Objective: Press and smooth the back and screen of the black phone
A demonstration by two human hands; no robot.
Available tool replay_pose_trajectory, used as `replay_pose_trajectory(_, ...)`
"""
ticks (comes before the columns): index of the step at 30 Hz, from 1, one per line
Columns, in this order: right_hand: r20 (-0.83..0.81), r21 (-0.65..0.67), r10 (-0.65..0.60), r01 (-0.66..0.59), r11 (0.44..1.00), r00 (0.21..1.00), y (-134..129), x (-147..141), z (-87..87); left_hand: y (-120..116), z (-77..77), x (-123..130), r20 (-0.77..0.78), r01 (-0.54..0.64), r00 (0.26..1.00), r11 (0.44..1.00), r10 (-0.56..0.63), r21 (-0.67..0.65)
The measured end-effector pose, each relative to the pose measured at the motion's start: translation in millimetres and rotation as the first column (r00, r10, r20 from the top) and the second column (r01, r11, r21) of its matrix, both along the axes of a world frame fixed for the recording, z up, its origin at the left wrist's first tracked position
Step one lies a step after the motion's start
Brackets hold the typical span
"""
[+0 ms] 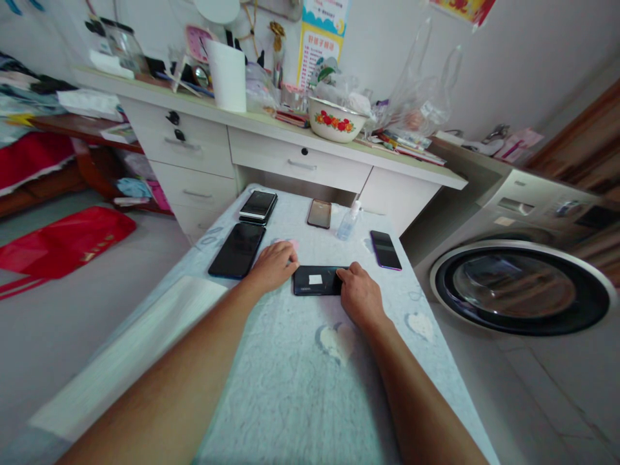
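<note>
A dark phone (326, 286) lies face down, sideways across the cloth-covered table, with a small white sticker on its back. My right hand (361, 294) grips its right end, thumb resting on the back cover. At the phone's left end, my left hand (274, 266) rests with curled fingers and thumb drawn in. Whether it touches the phone or pinches anything is hidden. Just left of that hand lies a larger black phone (237, 250), screen up. Behind it is a stack of phones (258, 205).
A brown phone case (320, 214) and a clear spray bottle (348, 221) are at the table's far side. A purple-edged phone (385, 250) lies near the right edge. White folded material (140, 345) lies along the left. Beyond stand a drawer desk (300, 161) and a washing machine (513, 213).
</note>
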State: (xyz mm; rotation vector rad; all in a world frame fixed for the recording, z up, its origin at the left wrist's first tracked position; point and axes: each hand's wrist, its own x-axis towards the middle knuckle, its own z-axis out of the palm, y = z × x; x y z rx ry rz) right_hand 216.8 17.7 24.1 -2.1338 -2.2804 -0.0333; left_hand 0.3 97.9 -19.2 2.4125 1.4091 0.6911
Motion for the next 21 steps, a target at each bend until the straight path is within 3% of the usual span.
replay_pose_trajectory(21, 0.009, -0.024, -0.005, 0.006, 1.000, 1.000, 2.2, -1.8, 0.3, -0.2, 0.8, 0.4, 0.016, 0.002, 1.000, 1.000, -0.002, 0.004)
